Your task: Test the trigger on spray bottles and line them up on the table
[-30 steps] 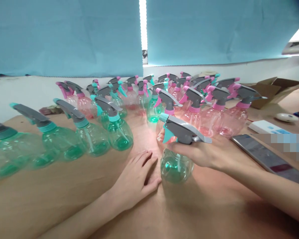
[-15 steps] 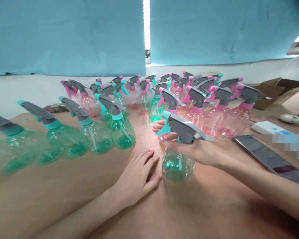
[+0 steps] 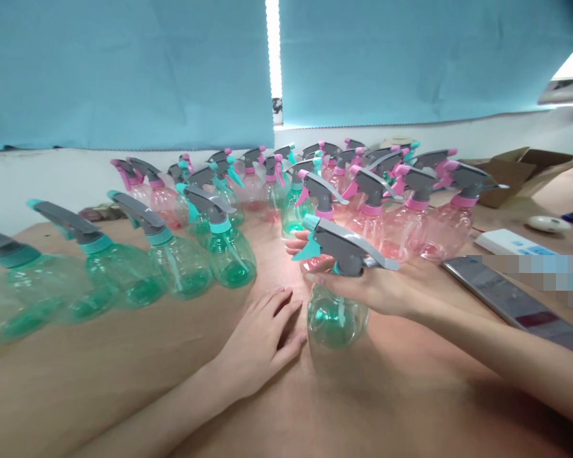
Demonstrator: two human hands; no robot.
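Note:
My right hand (image 3: pixel 370 286) is wrapped round the neck of a green spray bottle (image 3: pixel 337 315) with a grey and teal trigger head (image 3: pixel 339 245). The bottle stands upright on the brown table (image 3: pixel 124 381) in front of me. My left hand (image 3: pixel 262 340) lies flat on the table just left of the bottle's base, fingers stretched out and holding nothing.
A row of green spray bottles (image 3: pixel 172 261) runs along the left. Several pink spray bottles (image 3: pixel 410 216) crowd the far middle and right. A phone (image 3: pixel 510 302), a white box (image 3: pixel 509 242) and an open carton (image 3: pixel 516 172) lie at right. Blue blinds hang behind.
The trigger head has turned under my right hand, its teal nozzle now pointing further left. My left hand has stayed flat in place.

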